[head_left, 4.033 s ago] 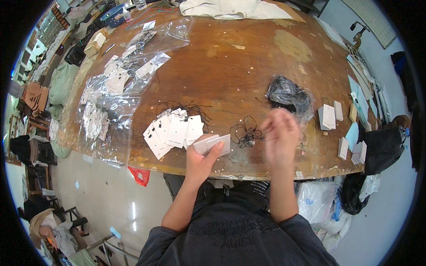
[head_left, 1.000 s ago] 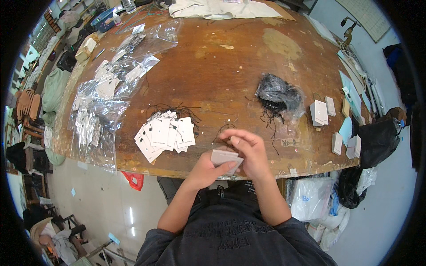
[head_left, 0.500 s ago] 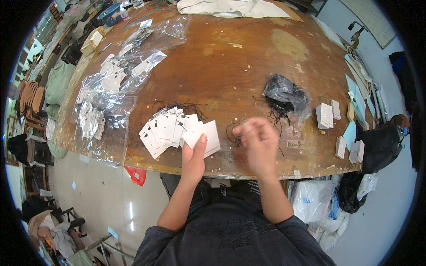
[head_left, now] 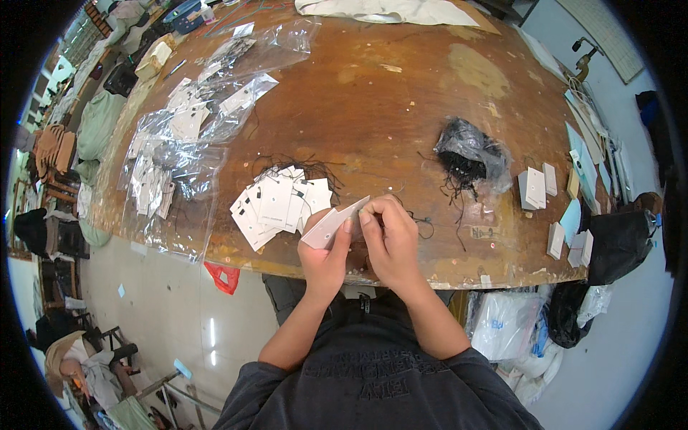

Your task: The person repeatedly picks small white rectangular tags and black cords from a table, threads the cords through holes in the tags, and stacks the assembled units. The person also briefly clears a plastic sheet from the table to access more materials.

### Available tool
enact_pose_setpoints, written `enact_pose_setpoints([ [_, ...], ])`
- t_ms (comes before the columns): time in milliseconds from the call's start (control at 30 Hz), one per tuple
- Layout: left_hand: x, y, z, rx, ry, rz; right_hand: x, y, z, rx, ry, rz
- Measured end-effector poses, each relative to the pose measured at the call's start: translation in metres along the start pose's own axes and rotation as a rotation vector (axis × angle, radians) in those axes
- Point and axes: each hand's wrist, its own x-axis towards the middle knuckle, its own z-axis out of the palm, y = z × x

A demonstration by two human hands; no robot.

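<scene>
White hang tags (head_left: 327, 228) are gripped in my left hand (head_left: 327, 266), tilted up with the thumb across their front. At their right edge my right hand (head_left: 392, 242) has its fingers pinched together around a black tag string (head_left: 424, 223), whose loop trails out to the right. The fingers hide where string and tags meet. Just left of my hands lies a fanned pile of white tags (head_left: 276, 199), its black strings spread behind it. A clear plastic bag (head_left: 494, 162) with a bundle of black strings (head_left: 461, 169) rests to the right on the wooden table (head_left: 358, 93).
Clear plastic bags (head_left: 204, 161) with more tags cover the table's left side. Small stacks of white cards (head_left: 532, 189) stand near the right edge. Pale cloth (head_left: 387, 10) lies at the far edge. A black bag (head_left: 622, 247) sits beyond the right edge.
My right hand has moved left to the tags with a string. My left hand has tilted the tags, which were facing up, more on edge. The view has shifted slightly.
</scene>
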Motion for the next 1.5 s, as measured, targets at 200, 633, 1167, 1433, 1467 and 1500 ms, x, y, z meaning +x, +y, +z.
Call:
enact_pose_setpoints([
  [200, 0.000, -0.005, -0.001, 0.189, -0.009, 0.280, 0.001, 0.005, 0.002, -0.018, -0.022, -0.042],
  [633, 0.024, 0.000, -0.029, 0.697, -0.338, 1.007, 0.024, 0.027, -0.037, 0.148, 0.184, 0.290],
  [1167, 0.054, 0.014, -0.075, 0.153, 0.410, 0.174, 0.003, 0.034, -0.030, -0.927, -0.343, -0.253],
  [1433, 0.033, 0.024, -0.053, 0.087, -0.097, 0.175, 0.031, 0.037, -0.079, 0.011, 0.007, 0.308],
  [1467, 0.035, 0.024, -0.049, 0.075, -0.150, 0.176, 0.029, 0.037, -0.079, 0.037, 0.023, 0.245],
  [1500, 0.035, 0.024, -0.046, 0.076, -0.174, 0.127, 0.026, 0.036, -0.076, 0.061, 0.036, 0.183],
])
